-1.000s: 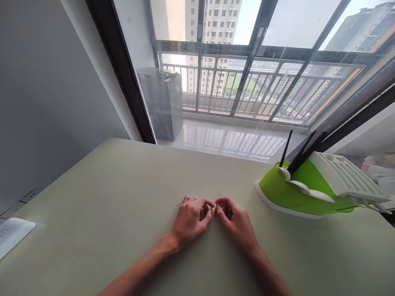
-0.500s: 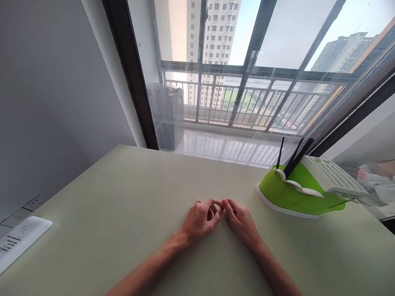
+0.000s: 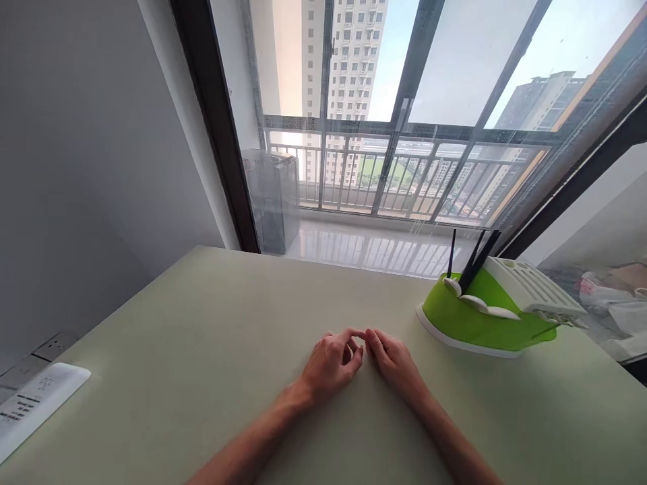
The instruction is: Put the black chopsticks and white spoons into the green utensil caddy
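Both hands rest over the pale green tabletop (image 3: 202, 350), close together near its middle. On my left hand (image 3: 331, 360) the index finger reaches out to the right, with the thumb apart below it and the other fingers curled; nothing lies between thumb and index. The fingers of my right hand (image 3: 391, 357) are closed together at the tip of that index finger, and they seem to pinch it. The exact contact is partly hidden behind the right fingers. No separate object shows in either hand.
A green and white desk organizer (image 3: 470, 323) with black sticks (image 3: 472, 263) stands to the right. At the left edge lies a white power strip (image 3: 45, 397). Beyond the table are a window (image 3: 374, 168), a grey wall (image 3: 91, 135) and a dark boxy unit (image 3: 273, 202).
My left thumb has drawn slightly back from the index fingertip, widening the gap. The right hand stays almost in place. The whole view has shifted a little.
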